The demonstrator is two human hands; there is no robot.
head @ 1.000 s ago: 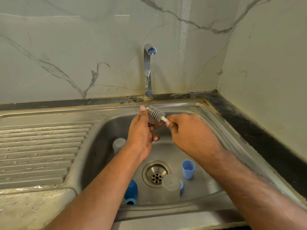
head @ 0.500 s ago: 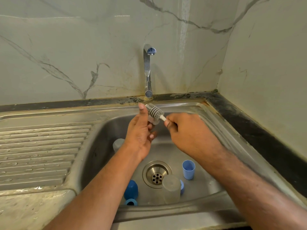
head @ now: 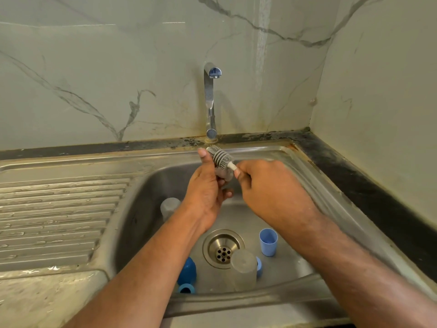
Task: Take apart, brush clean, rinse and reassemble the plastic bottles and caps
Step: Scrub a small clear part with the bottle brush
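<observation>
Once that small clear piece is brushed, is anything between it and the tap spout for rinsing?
Nothing visible. The left hand holds the clear piece just below the tap; only the brush, held by the right hand, lies against it.

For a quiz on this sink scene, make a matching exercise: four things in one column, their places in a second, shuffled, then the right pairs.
Things
1. brush
2. light blue cup
3. tap
4. dark blue cap

Places
A. behind the sink, at the wall
B. upright in the basin, right of the drain
C. held over the basin in the right hand
D. in the basin, left of the drain

Pairs: 1-C, 2-B, 3-A, 4-D
</observation>
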